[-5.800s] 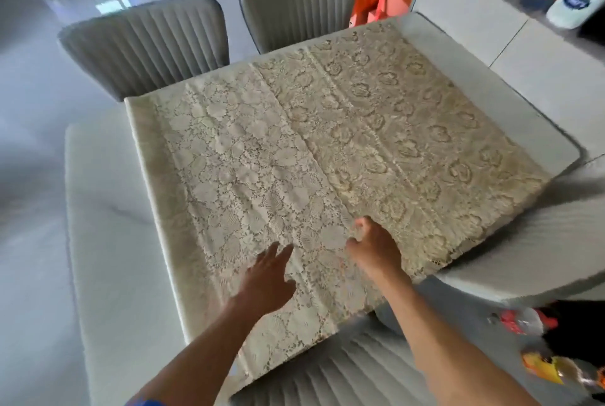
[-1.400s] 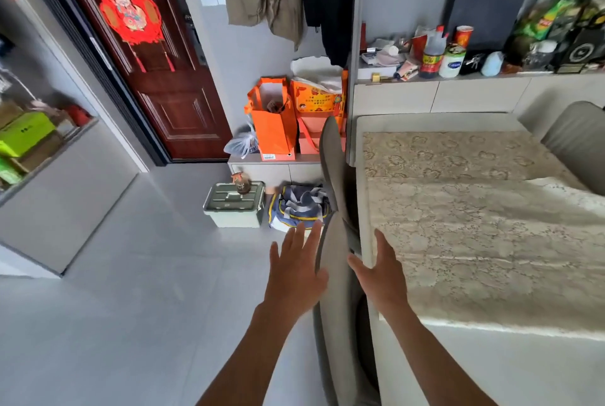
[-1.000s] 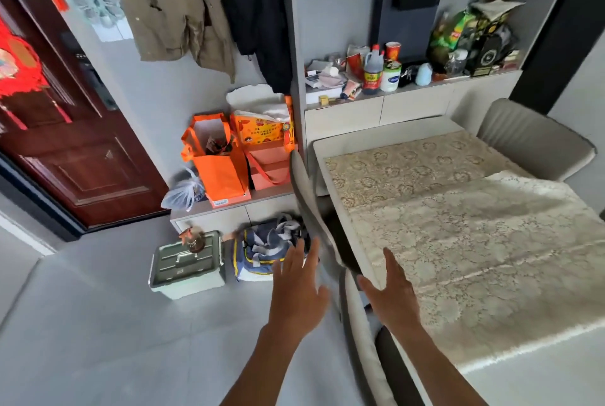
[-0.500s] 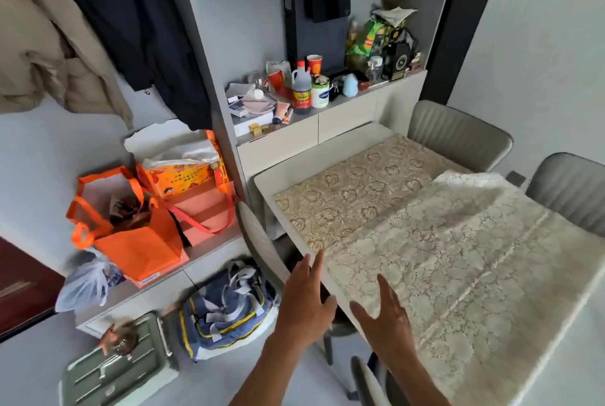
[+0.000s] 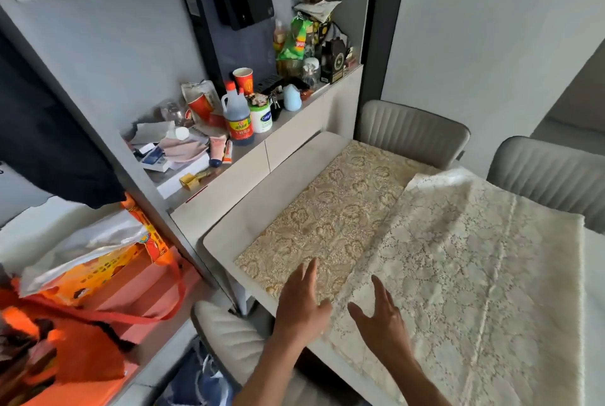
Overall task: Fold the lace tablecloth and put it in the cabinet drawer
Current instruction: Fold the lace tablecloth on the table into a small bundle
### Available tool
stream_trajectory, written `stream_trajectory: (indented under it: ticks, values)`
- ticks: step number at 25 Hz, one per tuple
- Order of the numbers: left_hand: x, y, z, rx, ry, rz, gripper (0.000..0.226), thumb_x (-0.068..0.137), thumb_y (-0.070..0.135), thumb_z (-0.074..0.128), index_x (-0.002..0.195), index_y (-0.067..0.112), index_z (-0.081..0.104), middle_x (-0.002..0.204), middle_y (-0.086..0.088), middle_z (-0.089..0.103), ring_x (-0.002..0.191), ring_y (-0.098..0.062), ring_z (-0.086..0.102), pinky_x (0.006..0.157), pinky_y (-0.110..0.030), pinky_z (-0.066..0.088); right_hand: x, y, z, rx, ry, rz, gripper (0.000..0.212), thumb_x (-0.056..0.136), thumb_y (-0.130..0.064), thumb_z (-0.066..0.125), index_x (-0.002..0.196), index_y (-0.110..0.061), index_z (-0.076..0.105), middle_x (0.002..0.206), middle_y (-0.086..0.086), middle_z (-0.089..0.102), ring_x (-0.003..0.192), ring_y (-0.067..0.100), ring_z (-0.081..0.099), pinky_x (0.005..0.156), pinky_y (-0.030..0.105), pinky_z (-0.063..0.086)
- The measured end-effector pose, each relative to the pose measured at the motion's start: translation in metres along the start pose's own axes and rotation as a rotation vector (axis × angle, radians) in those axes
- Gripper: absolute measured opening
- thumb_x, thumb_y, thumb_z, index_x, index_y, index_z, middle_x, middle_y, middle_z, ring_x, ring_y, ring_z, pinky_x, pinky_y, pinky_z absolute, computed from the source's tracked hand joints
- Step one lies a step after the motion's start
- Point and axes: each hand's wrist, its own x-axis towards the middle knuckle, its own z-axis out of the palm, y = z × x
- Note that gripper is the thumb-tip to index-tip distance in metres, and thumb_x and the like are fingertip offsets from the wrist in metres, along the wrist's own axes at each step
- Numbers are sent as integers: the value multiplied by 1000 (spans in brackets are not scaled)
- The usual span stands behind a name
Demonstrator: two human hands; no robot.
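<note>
Only partway along with the lace tablecloth (image 5: pixel 458 274), by the look of it. Lies flat on the white table (image 5: pixel 222 235) and covers most of the top. Seems folded over once so far, with a pale layer on the right side lying over a golden part (image 5: pixel 327 219) on the left side. Hard to say for sure that both parts are one cloth, but looks that way. Much too big for a drawer as it lies now, so needs more folds to make it small. Holds nothing in the left hand (image 5: pixel 302 307), with fingers straight and spread, low over the golden part at the near edge of the table. Holds nothing in the right hand (image 5: pixel 381 317) either, with fingers spread wide, low over the near edge of the pale layer. Cannot tell whether the fingertips touch the cloth or just hang over it. Looks like getting ready to take hold of the near edge for the next fold. Shows a cabinet (image 5: pixel 294 143) just past the far end of the table, with flat drawer fronts under a messy shelf of bottles and cups. Shows no drawer open there. So left to do: fold more, pick up the bundle, open a drawer, put the cloth in.
</note>
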Motion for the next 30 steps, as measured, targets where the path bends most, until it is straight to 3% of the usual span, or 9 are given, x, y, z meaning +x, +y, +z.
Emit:
stream_trajectory:
  ticks: [5,8,12,15,20,25,27,28,30]
  values:
    - [66,-22,12,-13,-177,59,74,94,30,53,154,31,9,163,5,14,148,-19,20,120,-39,25,34,-13,15,8,93,117,82,88,-53,57,152,-31,12,159,0,27,140,29,36,103,47,40]
    - [93,-23,37,-9,-287,66,64,94,26,52,152,28,24,156,4,32,134,-20,46,110,-37,41,49,-4,12,18,132,194,78,88,-45,59,152,-29,16,159,-1,27,138,29,37,99,44,42]
    - [121,-17,81,91,-397,15,55,90,22,52,142,28,39,139,-1,55,119,-18,57,99,-37,49,81,23,1,25,109,230,75,88,-34,60,152,-26,19,157,2,30,135,29,41,102,44,40]
    - [140,-21,115,191,-385,-80,61,84,11,56,140,25,36,135,-3,50,111,-18,56,90,-36,53,112,48,0,19,39,216,72,89,-28,59,151,-25,21,155,3,32,135,29,40,105,44,38]
    - [154,-34,151,326,-218,-129,82,80,35,73,145,23,24,137,-8,40,113,-23,54,84,-33,56,148,74,5,44,-6,213,59,89,-26,60,143,-21,37,147,2,44,130,25,45,99,40,40]
    - [165,-37,160,153,-222,-237,52,83,14,71,122,26,39,94,2,61,67,-11,62,54,-22,54,155,82,20,82,-70,275,55,88,-24,58,139,-20,39,144,6,48,128,26,47,99,40,41]
    - [170,-33,156,176,-202,-217,18,84,21,68,95,24,54,92,6,58,79,-11,60,73,-31,57,161,78,25,84,-101,276,54,87,-23,58,139,-21,40,143,6,51,126,25,49,95,37,41]
    - [171,-32,158,199,-189,-198,16,82,27,70,89,24,56,98,5,54,90,-13,56,82,-34,55,166,76,25,87,-102,277,54,87,-23,57,138,-21,41,142,5,52,124,25,51,93,35,40]
    - [170,-33,167,222,-140,-161,32,80,33,72,102,22,53,114,-1,43,106,-19,47,85,-33,52,177,73,28,98,-96,288,51,87,-22,58,136,-20,43,140,5,54,122,26,54,94,36,41]
